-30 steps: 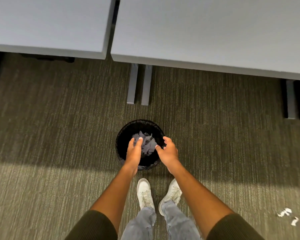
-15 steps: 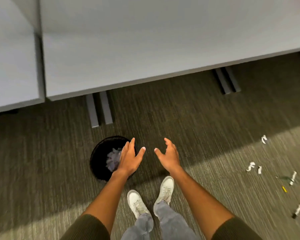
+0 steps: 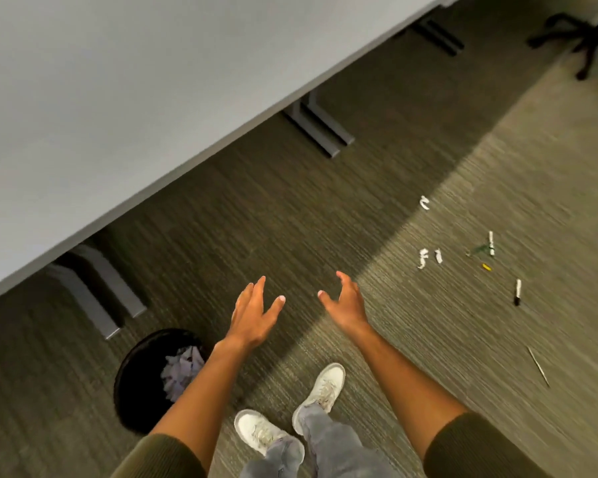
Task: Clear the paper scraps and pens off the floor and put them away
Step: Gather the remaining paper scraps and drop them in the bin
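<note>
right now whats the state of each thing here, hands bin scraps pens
left hand: open, empty, in the air
right hand: open, empty, fingers curled
bin: upright on the carpet, holds crumpled paper
paper scraps: loose on the carpet, not picked up
black-tipped pen: lying on the carpet
white pen: lying on the carpet
thin stick: lying flat, too blurred to identify

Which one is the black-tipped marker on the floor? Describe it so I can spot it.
Start at the desk and look right to the sunlit carpet with its scattered litter. The marker lies nearly upright in view, below the small yellow piece; unlike the white paper scraps, it has a black tip.
</note>
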A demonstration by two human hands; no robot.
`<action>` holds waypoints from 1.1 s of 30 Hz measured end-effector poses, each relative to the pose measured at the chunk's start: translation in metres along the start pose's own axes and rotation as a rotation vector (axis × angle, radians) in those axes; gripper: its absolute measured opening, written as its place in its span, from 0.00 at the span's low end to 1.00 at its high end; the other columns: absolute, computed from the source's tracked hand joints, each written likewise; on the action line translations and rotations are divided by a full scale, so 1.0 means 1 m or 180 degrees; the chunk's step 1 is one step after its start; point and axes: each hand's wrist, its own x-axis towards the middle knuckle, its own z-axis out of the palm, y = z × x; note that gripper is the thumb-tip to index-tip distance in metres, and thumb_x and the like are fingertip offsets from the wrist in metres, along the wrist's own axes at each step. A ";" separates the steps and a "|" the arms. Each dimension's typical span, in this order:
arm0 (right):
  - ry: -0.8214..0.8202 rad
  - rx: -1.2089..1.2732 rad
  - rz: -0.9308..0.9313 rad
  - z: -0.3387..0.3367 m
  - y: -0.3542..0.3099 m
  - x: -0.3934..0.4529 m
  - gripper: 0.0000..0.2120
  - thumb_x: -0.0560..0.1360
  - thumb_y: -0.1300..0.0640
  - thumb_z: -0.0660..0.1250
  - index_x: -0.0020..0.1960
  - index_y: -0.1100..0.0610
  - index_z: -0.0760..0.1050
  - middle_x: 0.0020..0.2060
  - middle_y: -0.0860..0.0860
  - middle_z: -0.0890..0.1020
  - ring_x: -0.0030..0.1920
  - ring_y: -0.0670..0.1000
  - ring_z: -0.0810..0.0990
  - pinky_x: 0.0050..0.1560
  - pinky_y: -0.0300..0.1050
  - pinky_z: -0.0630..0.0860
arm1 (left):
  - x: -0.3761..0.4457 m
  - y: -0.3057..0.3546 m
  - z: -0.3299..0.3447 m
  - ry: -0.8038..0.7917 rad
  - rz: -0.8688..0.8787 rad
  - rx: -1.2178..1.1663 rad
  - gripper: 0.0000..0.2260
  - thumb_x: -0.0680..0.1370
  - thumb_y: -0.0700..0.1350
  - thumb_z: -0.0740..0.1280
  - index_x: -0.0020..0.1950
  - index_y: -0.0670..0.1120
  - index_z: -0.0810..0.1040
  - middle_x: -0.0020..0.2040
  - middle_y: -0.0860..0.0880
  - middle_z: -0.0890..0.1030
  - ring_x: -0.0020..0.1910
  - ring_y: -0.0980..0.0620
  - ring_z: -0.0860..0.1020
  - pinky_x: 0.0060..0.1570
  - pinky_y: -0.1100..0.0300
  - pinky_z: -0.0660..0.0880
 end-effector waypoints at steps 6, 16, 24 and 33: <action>0.0409 0.0231 0.0196 -0.097 0.040 0.029 0.32 0.75 0.54 0.70 0.75 0.59 0.61 0.71 0.60 0.66 0.70 0.58 0.67 0.68 0.44 0.65 | 0.032 0.081 0.047 -0.0359 0.0302 0.0353 0.34 0.78 0.62 0.59 0.79 0.52 0.50 0.80 0.45 0.53 0.79 0.46 0.47 0.77 0.43 0.52; 0.0948 0.0717 0.0610 -0.224 0.116 0.070 0.32 0.76 0.54 0.69 0.75 0.54 0.60 0.72 0.56 0.65 0.68 0.56 0.70 0.59 0.41 0.68 | 0.081 0.201 0.137 -0.0834 0.0771 0.0799 0.34 0.78 0.62 0.60 0.79 0.52 0.52 0.79 0.44 0.54 0.79 0.47 0.48 0.77 0.45 0.53; 0.1217 0.1016 0.0934 -0.279 0.152 0.105 0.33 0.76 0.54 0.70 0.75 0.53 0.59 0.71 0.55 0.64 0.67 0.55 0.70 0.60 0.44 0.68 | 0.123 0.281 0.194 -0.1135 0.1015 0.1257 0.33 0.79 0.59 0.61 0.79 0.50 0.52 0.79 0.41 0.54 0.79 0.45 0.48 0.76 0.44 0.53; 0.1384 0.1072 0.1141 -0.350 0.166 0.176 0.34 0.75 0.56 0.70 0.76 0.54 0.58 0.71 0.57 0.65 0.69 0.57 0.68 0.66 0.50 0.68 | 0.203 0.375 0.250 -0.1458 0.1216 0.1669 0.32 0.79 0.58 0.61 0.79 0.50 0.53 0.79 0.42 0.55 0.78 0.43 0.51 0.75 0.44 0.56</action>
